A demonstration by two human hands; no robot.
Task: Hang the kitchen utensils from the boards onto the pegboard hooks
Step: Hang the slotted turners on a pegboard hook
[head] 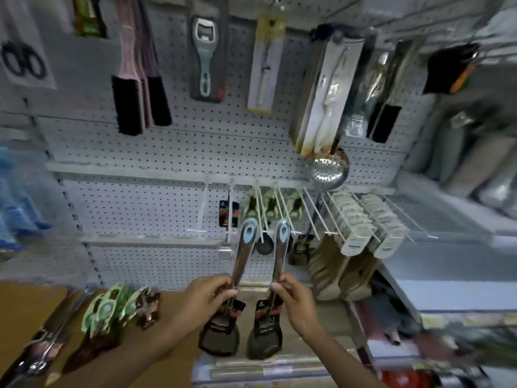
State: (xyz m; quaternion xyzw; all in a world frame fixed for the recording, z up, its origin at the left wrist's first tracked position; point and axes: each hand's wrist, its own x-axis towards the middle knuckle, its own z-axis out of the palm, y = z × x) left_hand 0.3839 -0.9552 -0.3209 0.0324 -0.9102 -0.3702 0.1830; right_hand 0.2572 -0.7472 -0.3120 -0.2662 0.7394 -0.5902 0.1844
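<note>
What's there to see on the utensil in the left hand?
The left utensil has a shiny metal handle pointing up at the pegboard, ending in a pale blue oval hanging loop. Its dark, rounded head hangs down behind a black printed card. The left hand grips the handle low down; nothing else touches it.

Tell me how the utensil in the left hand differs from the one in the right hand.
The left utensil leans to the right toward its top; the right utensil stands nearer upright. The left hand wraps its utensil from the left; the right hand pinches its own from the right. The left utensil's top sits a little higher. Both have shiny metal handles, a pale blue oval at the hanging end, and a dark packaged head pointing down.
</note>
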